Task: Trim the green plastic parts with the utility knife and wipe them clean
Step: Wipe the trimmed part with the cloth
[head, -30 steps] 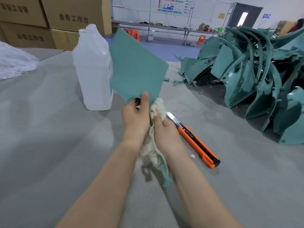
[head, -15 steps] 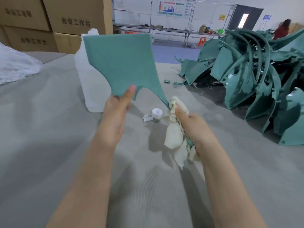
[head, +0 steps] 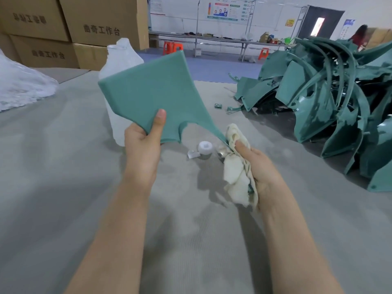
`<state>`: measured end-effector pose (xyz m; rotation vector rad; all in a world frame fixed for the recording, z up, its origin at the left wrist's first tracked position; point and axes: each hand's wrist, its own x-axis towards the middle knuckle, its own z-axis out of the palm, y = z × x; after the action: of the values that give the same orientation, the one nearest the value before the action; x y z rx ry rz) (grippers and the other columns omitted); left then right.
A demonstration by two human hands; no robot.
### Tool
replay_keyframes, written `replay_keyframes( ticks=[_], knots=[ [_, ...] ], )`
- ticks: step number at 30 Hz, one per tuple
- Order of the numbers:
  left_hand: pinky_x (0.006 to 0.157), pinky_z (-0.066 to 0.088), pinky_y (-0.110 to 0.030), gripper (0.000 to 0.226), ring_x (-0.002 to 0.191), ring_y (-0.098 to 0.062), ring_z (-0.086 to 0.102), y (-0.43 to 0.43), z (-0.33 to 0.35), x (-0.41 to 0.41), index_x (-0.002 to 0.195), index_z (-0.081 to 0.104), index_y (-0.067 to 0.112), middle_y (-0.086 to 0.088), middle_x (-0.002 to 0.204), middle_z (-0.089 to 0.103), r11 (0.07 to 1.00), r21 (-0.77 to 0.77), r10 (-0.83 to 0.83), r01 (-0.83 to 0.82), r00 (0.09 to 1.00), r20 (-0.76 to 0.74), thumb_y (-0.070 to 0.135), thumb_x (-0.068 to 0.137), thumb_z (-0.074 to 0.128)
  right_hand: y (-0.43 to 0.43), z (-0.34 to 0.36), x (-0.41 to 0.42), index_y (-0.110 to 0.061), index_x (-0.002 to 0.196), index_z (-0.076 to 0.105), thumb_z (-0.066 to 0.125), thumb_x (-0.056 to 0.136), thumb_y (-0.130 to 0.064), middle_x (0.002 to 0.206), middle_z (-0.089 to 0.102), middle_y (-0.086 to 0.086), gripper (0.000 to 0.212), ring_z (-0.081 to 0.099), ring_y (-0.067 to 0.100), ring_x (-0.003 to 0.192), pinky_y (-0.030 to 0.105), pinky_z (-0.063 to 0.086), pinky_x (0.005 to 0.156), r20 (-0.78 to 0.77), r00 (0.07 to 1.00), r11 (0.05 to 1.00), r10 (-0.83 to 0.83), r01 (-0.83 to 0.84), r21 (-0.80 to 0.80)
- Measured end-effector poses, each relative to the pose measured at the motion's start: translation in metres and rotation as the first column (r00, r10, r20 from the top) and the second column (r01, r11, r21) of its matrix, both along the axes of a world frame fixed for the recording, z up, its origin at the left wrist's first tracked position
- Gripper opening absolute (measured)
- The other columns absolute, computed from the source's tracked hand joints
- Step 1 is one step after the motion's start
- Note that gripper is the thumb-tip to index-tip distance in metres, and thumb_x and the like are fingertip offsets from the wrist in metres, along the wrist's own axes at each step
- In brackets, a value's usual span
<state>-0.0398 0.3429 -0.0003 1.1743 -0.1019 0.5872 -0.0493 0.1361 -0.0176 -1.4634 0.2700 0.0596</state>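
Note:
My left hand (head: pixel 143 149) grips a flat green plastic part (head: pixel 152 94) by its lower edge, thumb on its face, and holds it up above the grey table. From that part a narrow green tail runs down to the right into a crumpled white cloth (head: pixel 235 166). My right hand (head: pixel 257 166) holds this cloth wrapped round the tail's end. The utility knife is hidden behind my right hand and the cloth.
A translucent plastic jug (head: pixel 121 64) stands behind the held part. A small white cap (head: pixel 204 146) and a white scrap lie between my hands. A heap of green plastic parts (head: pixel 331 98) fills the right side. Cardboard boxes (head: pixel 74 28) and a white bag (head: pixel 21 85) sit far left.
The green part has turned from a tall diamond to a wide tilted sheet, and my hands have drawn apart. The right hand with the cloth slid out along the tail; the knife is hidden now.

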Motion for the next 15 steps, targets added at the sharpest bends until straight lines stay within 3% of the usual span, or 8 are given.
replay_keyframes(
  ticks=[4, 6, 8, 11, 12, 13, 14, 15],
  knots=[
    [0.071, 0.055, -0.026, 0.014, 0.084, -0.002, 0.068, 0.008, 0.008, 0.000, 0.102, 0.064, 0.018, 0.018, 0.085, 0.073, 0.945, -0.252, 0.221, -0.209, 0.975, 0.019, 0.020, 0.099, 0.050, -0.011, 0.006, -0.001, -0.007, 0.115, 0.064, 0.055, 0.096, -0.042, 0.102, 0.070, 0.010, 0.041, 0.068, 0.027, 0.091, 0.040, 0.055, 0.084, -0.038, 0.969, 0.951, -0.246, 0.249, 0.183],
    [0.079, 0.056, -0.029, 0.020, 0.091, -0.004, 0.067, 0.002, 0.009, 0.000, 0.108, 0.063, 0.017, 0.017, 0.091, 0.072, 0.938, -0.257, 0.239, -0.234, 0.971, -0.010, 0.023, 0.100, 0.046, -0.004, 0.008, -0.002, -0.012, 0.108, 0.067, 0.055, 0.095, -0.046, 0.098, 0.074, 0.008, 0.039, 0.071, 0.025, 0.087, 0.038, 0.057, 0.080, -0.036, 0.950, 0.929, -0.309, 0.310, 0.203],
    [0.089, 0.052, -0.032, 0.026, 0.090, -0.002, 0.064, -0.019, 0.007, -0.004, 0.094, 0.068, 0.020, 0.017, 0.092, 0.069, 0.972, -0.064, 0.222, -0.226, 0.974, -0.053, 0.026, 0.101, 0.043, 0.019, 0.014, -0.002, -0.013, 0.109, 0.068, 0.051, 0.096, -0.050, 0.104, 0.073, 0.009, 0.044, 0.070, 0.027, 0.096, 0.042, 0.055, 0.088, -0.044, 0.980, 0.920, -0.193, 0.197, 0.340],
    [0.069, 0.048, -0.011, 0.028, 0.070, 0.010, 0.061, -0.054, -0.001, -0.018, 0.081, 0.064, 0.020, 0.017, 0.077, 0.067, 0.950, 0.304, -0.035, 0.069, 0.992, -0.118, 0.025, 0.100, 0.044, 0.049, 0.022, 0.000, -0.008, 0.119, 0.061, 0.044, 0.100, -0.042, 0.112, 0.067, 0.010, 0.042, 0.065, 0.024, 0.102, 0.038, 0.050, 0.094, 0.053, 0.995, 0.814, -0.079, 0.034, 0.580],
    [0.070, 0.046, -0.008, 0.023, 0.073, 0.011, 0.061, -0.061, -0.005, -0.022, 0.084, 0.063, 0.023, 0.012, 0.081, 0.070, 0.897, 0.396, -0.152, 0.198, 0.978, -0.144, 0.023, 0.099, 0.046, 0.050, 0.023, 0.001, -0.007, 0.119, 0.059, 0.043, 0.102, -0.038, 0.108, 0.067, 0.010, 0.039, 0.066, 0.023, 0.097, 0.036, 0.053, 0.090, 0.080, 0.991, 0.804, -0.104, 0.037, 0.593],
    [0.083, 0.045, -0.010, 0.013, 0.092, 0.010, 0.060, -0.063, -0.012, -0.023, 0.098, 0.062, 0.026, 0.005, 0.100, 0.070, 0.806, 0.506, -0.251, 0.308, 0.951, -0.179, 0.021, 0.098, 0.050, 0.047, 0.023, 0.002, -0.005, 0.120, 0.057, 0.044, 0.103, -0.032, 0.102, 0.068, 0.009, 0.035, 0.067, 0.021, 0.089, 0.034, 0.055, 0.081, 0.098, 0.982, 0.820, -0.161, 0.078, 0.567],
    [0.101, 0.037, -0.016, 0.025, 0.119, 0.005, 0.049, -0.061, -0.015, -0.025, 0.115, 0.053, 0.036, 0.002, 0.128, 0.058, 0.656, 0.648, -0.319, 0.388, 0.920, -0.227, 0.021, 0.096, 0.053, 0.040, 0.019, 0.004, -0.004, 0.119, 0.056, 0.045, 0.103, -0.025, 0.091, 0.068, 0.007, 0.029, 0.066, 0.019, 0.077, 0.030, 0.057, 0.068, 0.118, 0.962, 0.843, -0.246, 0.152, 0.515],
    [0.110, 0.025, -0.020, 0.043, 0.134, 0.002, 0.032, -0.055, -0.018, -0.023, 0.122, 0.041, 0.051, 0.006, 0.146, 0.039, 0.469, 0.746, -0.382, 0.473, 0.870, -0.312, 0.021, 0.094, 0.055, 0.031, 0.015, 0.005, -0.005, 0.112, 0.057, 0.045, 0.103, -0.018, 0.075, 0.066, 0.002, 0.020, 0.062, 0.017, 0.064, 0.024, 0.053, 0.054, 0.149, 0.935, 0.859, -0.323, 0.224, 0.460]
  ],
)
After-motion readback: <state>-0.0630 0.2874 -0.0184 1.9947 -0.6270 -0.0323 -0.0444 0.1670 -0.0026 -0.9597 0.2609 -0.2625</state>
